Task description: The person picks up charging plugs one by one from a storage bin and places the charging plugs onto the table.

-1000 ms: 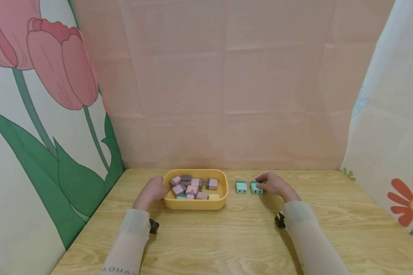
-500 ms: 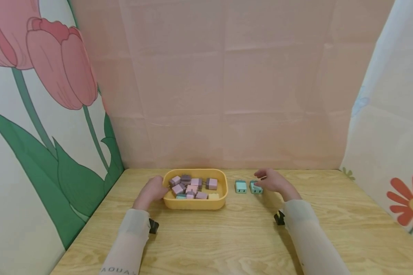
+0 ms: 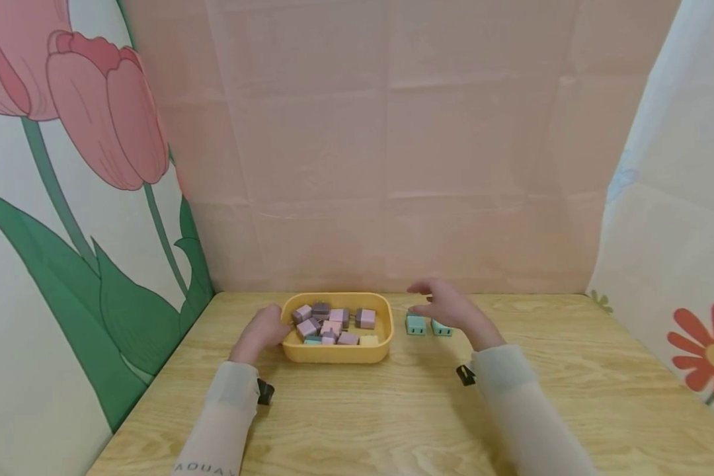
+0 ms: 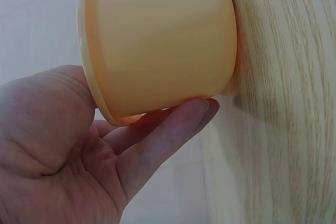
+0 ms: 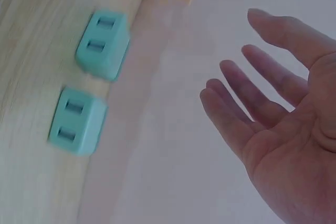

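Observation:
My left hand grips the left end of a yellow plastic bin. In the left wrist view its thumb is over the rim and its fingers lie against the outer wall. Inside the bin are several charger plugs, mostly mauve and pink, some with metal prongs showing. Two teal charger plugs stand side by side right of the bin, a left one and a right one, their paired ports facing me. Above them my right hand hovers with spread, relaxed fingers, holding nothing.
The wood-grain table runs back to a pink cloth backdrop. A tulip-print panel borders the left side, a flower-print one the right. Each wrist carries a small black camera mount.
My right hand has lifted off the right teal charger plug and moved left, over the pair. The left hand and the bin stay where they were.

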Demonstrator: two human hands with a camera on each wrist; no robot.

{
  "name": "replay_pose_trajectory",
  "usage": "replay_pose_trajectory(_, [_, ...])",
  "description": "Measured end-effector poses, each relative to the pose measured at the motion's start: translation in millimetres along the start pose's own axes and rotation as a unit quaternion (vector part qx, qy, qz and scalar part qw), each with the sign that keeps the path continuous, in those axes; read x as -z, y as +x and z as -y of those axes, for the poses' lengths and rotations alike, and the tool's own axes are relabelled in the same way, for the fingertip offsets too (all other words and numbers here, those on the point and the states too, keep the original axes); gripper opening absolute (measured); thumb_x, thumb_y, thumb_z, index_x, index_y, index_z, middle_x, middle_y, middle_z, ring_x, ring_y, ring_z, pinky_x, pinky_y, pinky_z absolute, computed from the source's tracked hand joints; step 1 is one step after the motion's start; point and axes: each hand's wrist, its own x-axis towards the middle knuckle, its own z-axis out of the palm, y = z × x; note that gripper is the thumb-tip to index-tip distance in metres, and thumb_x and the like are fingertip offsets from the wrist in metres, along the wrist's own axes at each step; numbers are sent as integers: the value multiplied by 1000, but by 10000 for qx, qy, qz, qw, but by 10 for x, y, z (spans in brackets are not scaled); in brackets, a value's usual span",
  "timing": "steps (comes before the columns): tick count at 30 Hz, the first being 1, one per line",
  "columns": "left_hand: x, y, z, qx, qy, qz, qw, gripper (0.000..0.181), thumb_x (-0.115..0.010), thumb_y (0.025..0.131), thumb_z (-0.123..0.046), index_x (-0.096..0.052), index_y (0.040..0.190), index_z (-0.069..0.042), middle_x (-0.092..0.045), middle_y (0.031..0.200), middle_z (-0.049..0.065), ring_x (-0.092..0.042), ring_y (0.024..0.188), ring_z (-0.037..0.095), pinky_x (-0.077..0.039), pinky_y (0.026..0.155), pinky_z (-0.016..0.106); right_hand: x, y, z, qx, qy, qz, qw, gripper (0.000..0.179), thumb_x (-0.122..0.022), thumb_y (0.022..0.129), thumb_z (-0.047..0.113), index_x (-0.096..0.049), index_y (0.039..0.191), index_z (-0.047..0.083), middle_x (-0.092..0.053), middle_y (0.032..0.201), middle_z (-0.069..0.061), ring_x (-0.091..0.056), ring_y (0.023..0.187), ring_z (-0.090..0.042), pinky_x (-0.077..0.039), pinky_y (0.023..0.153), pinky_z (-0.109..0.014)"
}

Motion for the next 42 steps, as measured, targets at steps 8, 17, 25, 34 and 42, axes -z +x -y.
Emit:
replay_pose_trajectory(8, [5,18,-7,57,31,36,10000,17,-64,97,-5,-67,111,4,-66,90,11,-64,76,20,-49,64,25,-225,37,438,439,-237,364,9981,44,-77,99,13,-67,138,-3,-68,144,-24,-61,138,-49,-50,116,-63])
replay_pose_trajectory(17, [4,22,-4,38,8,31,10000,19,-66,98,-6,-66,113,5,-67,92,12,-65,76,20,-52,64,25,-513,89,621,851,-742,792,9904,35,-78,98,6,-71,132,-1,-73,135,-18,-69,127,-38,-56,110,-54])
replay_pose_trajectory(25, [0,30,-3,-3,15,18,10000,17,-65,97,-6,-67,110,4,-67,90,11,-64,76,20,-51,64,25,-618,90,678,1067,-879,953,9858,23,-72,101,4,-76,124,1,-77,126,-16,-73,119,-36,-60,102,-52])
replay_pose_trajectory(34, [-4,14,-9,61,-193,107,9997,19,-65,97,-5,-67,112,5,-67,91,12,-65,76,20,-52,64,24,-727,112,740,604,-936,1083,9879,21,-77,97,4,-80,118,6,-81,118,-10,-76,113,-29,-62,102,-49])
replay_pose_trajectory(42, [17,2,-16,115,-280,116,9995,19,-65,98,-5,-66,114,6,-67,93,12,-66,76,20,-53,64,24,-761,128,793,418,-1000,950,9896,17,-79,95,2,-82,111,6,-82,113,-9,-76,108,-27,-62,101,-49])
